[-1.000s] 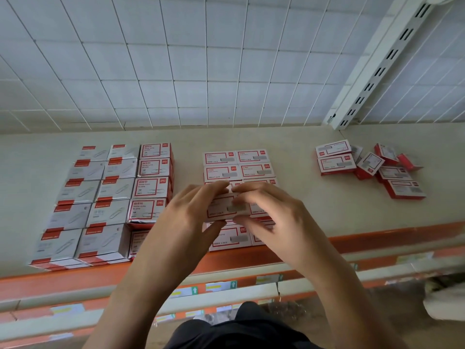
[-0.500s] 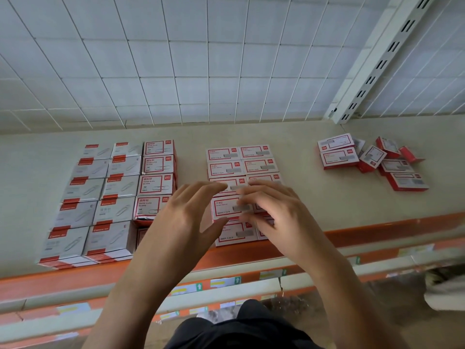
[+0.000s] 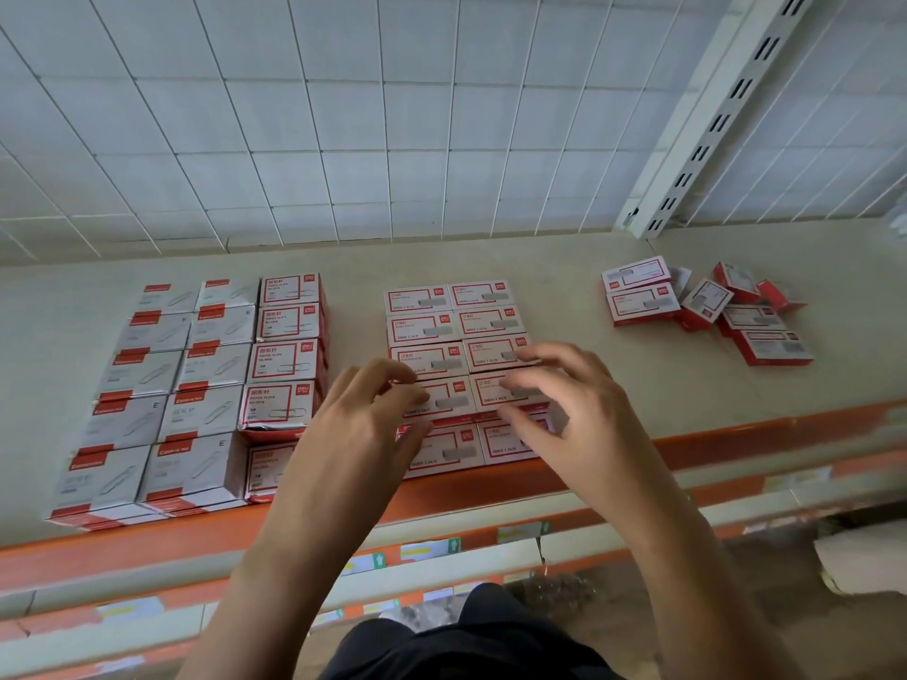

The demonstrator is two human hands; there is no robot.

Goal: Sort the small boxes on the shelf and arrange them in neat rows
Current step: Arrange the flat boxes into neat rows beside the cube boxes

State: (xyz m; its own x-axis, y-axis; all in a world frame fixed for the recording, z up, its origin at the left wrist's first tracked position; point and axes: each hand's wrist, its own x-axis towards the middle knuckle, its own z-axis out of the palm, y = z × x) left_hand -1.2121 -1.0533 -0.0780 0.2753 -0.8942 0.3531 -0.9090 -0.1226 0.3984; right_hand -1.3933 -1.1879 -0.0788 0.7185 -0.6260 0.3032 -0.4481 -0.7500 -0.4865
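A two-column block of small red-and-white staple boxes (image 3: pixel 432 326) lies in the middle of the beige shelf (image 3: pixel 633 385). My left hand (image 3: pixel 363 429) rests with curled, spread fingertips at the left edge of the fourth-row box (image 3: pixel 449 402). My right hand (image 3: pixel 574 414) hovers with its fingers apart over the right column, touching the boxes in the third and fourth rows. Neither hand lifts a box. On the left stands a tidy block of paper clip boxes (image 3: pixel 162 385) in three columns. A loose pile of staple boxes (image 3: pixel 706 306) lies at the far right.
A white wire grid (image 3: pixel 343 115) backs the shelf, with a slotted upright post (image 3: pixel 711 115) at the right. An orange lip (image 3: pixel 760 434) runs along the shelf's front edge. Bare shelf surface separates the three groups of boxes. Lower shelf rails with price labels (image 3: pixel 427 549) sit below.
My hands, which were together on one box in the middle block, have moved apart to its left and right sides. That box now lies flat in the fourth row.
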